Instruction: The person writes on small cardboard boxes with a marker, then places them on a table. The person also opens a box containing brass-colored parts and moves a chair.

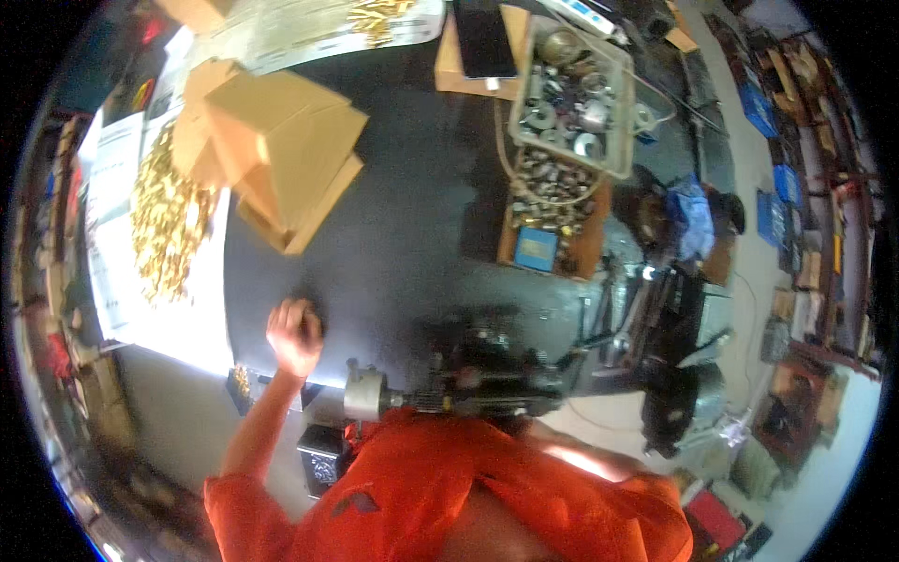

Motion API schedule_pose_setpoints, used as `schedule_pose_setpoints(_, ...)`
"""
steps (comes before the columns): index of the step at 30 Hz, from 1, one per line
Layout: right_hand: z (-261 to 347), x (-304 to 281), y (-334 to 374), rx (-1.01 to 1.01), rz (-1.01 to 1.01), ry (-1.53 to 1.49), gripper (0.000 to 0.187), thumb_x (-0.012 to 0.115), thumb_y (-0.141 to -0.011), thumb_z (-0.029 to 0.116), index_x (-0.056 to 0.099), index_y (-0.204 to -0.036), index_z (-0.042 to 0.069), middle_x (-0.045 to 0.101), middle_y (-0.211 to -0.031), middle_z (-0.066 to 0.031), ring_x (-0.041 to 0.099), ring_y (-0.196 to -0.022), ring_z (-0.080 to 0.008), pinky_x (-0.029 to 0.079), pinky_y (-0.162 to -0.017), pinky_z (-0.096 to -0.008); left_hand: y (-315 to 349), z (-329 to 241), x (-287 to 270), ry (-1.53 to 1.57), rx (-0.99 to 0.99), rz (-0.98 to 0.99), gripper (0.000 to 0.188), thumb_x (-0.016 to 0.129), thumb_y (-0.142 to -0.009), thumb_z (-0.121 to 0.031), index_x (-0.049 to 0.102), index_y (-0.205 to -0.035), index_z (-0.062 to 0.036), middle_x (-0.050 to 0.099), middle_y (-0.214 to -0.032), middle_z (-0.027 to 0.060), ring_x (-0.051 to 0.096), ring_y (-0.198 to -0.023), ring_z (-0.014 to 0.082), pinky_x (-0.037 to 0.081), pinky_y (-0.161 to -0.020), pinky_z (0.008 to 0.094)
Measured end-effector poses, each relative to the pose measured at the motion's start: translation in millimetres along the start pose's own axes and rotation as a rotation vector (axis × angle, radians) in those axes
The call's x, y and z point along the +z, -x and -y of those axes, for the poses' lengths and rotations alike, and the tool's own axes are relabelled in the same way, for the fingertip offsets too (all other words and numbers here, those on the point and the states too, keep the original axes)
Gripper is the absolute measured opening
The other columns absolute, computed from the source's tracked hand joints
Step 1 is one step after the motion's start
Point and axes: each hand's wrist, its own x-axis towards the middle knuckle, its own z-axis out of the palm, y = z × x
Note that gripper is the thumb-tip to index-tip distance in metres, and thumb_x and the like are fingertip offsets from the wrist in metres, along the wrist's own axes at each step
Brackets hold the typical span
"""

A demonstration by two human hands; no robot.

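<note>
My left hand (296, 330) is over the left front of the dark tabletop, its fingers curled closed. Whatever they may hold is hidden. Beyond it lies an open, folded brown cardboard box (279, 150). A pile of small brass-coloured metal parts (169, 225) is spread on white paper to the left. Close to my body, a small bench machine with a round metal chuck (365, 393) stands at the table's front edge. My right forearm (585, 451) reaches inward toward that machine; the hand itself is out of sight behind my orange shirt.
A clear plastic bin (618, 140) of metal rings and fittings stands at the back right, beside a cardboard tray (585, 253) of small parts. A phone (484, 37) rests on a box. Dark tools (618, 328) crowd the right side. More brass parts (379, 19) lie at the far edge.
</note>
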Motion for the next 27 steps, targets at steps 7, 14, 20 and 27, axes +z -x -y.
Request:
schedule_pose_setpoints(7, -51.1, 64.1, -22.8, 0.043, -0.403, -0.085, 0.007, 0.060, -0.072, 0.007, 0.054, -0.076, 0.005, 0.052, -0.077, -0.0085, 0.049, -0.071, -0.0236, 0.040, -0.066, -0.0359, 11.7, 1.3, 7.6, 0.021, -0.023, -0.056, 0.019, 0.059, -0.066, -0.002, 0.058, -0.085, -0.0060, 0.060, -0.080, 0.0118, 0.055, -0.066, 0.0303, 0.044, -0.061, 0.0392)
schedule_pose_setpoints(14, 5.4, 65.5, -45.3, -0.095, -0.605, -0.197, 0.017, 0.060, -0.067, 0.007, 0.047, -0.056, 0.004, 0.043, -0.052, -0.0072, 0.043, -0.047, -0.0184, 0.036, -0.046, -0.0339, 10.9, 9.5, -1.3, 0.154, -0.002, -0.101, 0.015, 0.058, -0.068, -0.002, 0.060, -0.083, -0.0061, 0.059, -0.075, 0.0097, 0.057, -0.066, 0.0300, 0.045, -0.062, 0.0385)
schedule_pose_setpoints(20, 45.1, 67.5, -81.2, -0.725, -0.466, 0.525, 0.013, 0.064, -0.062, 0.005, 0.052, -0.059, 0.005, 0.054, -0.059, -0.0114, 0.055, -0.057, -0.0287, 0.041, -0.050, -0.0396, 11.6, 12.0, 2.0, 0.180, 0.011, -0.117, 0.010, 0.059, -0.070, -0.004, 0.062, -0.079, -0.0083, 0.062, -0.080, 0.0086, 0.058, -0.067, 0.0306, 0.046, -0.064, 0.0392)
schedule_pose_setpoints(27, -12.2, 87.8, -63.4, -0.341, -0.425, 0.754, 0.010, 0.063, -0.067, 0.013, 0.064, -0.076, 0.010, 0.062, -0.073, -0.0071, 0.059, -0.067, -0.0280, 0.047, -0.062, -0.0381, 11.5, 6.7, 1.1, 0.276, 0.000, -0.122, 0.007, 0.060, -0.072, -0.004, 0.062, -0.078, -0.0081, 0.062, -0.079, 0.0086, 0.059, -0.070, 0.0301, 0.046, -0.065, 0.0382)
